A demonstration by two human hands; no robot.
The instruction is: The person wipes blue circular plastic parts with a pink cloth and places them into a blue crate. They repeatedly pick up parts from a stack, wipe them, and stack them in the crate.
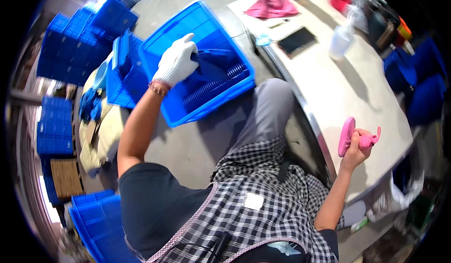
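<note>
My left hand (176, 62), in a white knit glove, is over a blue plastic crate (171, 115) at my left. Its fingers are closed on the edge of a dark blue plastic piece (213, 64), whose full shape I cannot make out. Below that piece, a row of thin dark blue parts (211, 91) stands packed inside the crate. At the right, my bare right hand (355, 157) grips a pink pad (346, 137) with a bunched pink cloth end and a small loop. It is raised over the edge area of the white table (376, 108).
On the table are a dark phone (297, 42), a translucent spray bottle (341, 42), a pink cloth (272, 4) and a red bowl (339, 0). Stacked blue crates (70, 47) line the left, and another blue crate (101, 225) stands at lower left. The table edge runs beside my knee.
</note>
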